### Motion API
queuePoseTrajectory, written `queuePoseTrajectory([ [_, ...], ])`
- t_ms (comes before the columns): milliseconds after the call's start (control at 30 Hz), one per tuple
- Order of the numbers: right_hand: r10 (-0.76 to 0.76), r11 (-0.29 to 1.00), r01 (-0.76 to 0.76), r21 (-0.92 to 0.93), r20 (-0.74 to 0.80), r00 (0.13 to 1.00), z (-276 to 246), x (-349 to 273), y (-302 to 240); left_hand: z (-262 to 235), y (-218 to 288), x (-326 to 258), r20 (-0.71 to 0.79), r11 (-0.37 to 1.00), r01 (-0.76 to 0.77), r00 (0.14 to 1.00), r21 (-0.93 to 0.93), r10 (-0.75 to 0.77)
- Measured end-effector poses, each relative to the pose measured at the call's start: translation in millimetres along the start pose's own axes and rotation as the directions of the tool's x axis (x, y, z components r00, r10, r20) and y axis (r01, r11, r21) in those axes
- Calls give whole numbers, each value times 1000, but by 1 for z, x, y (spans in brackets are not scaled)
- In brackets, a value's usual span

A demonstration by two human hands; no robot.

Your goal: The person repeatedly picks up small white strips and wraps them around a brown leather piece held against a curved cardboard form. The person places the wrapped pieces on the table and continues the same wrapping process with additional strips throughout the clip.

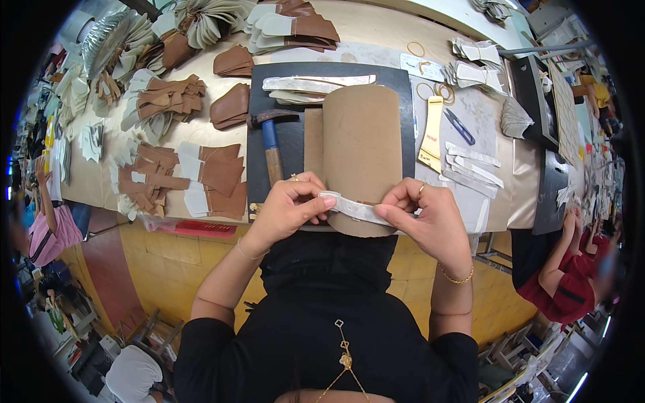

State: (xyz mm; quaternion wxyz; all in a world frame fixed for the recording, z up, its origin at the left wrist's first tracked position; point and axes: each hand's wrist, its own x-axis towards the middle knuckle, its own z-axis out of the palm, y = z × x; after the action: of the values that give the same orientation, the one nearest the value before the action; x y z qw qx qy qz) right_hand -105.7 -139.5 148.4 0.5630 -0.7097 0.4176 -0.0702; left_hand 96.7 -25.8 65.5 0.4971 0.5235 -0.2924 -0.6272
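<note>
A narrow, pale grey-white strip [361, 211] curves across the near end of a brown, rounded form [363, 144]. Some brown shows along the strip's upper edge. My left hand [295, 205] pinches its left end between thumb and fingers. The right end is pinched by my right hand [426, 213], its thumb lying on the strip. Under the form lies a black board [282, 84]. A hammer [271, 144] with a blue and wooden handle rests left of the form, above my left hand.
Brown leather pieces [228, 106] and tied pale bundles [269, 30] cover the left and far table. Thread snips [459, 127], a yellow strip [431, 134], rubber bands [440, 92] and pale strips [474, 168] lie right. People sit at both sides, including one in red [564, 289].
</note>
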Motion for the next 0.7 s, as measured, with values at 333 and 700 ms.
queuePoseTrajectory([
  [333, -82, 989, 72, -130, -76, 994, 3, -3, 1, 3, -3, 2, -33, 993, -34, 999, 112, 38],
  [700, 10, 984, -15, -180, -31, 999, -9, -6, 12, -8, -15, 1, 59, 997, -33, 998, -69, 37],
])
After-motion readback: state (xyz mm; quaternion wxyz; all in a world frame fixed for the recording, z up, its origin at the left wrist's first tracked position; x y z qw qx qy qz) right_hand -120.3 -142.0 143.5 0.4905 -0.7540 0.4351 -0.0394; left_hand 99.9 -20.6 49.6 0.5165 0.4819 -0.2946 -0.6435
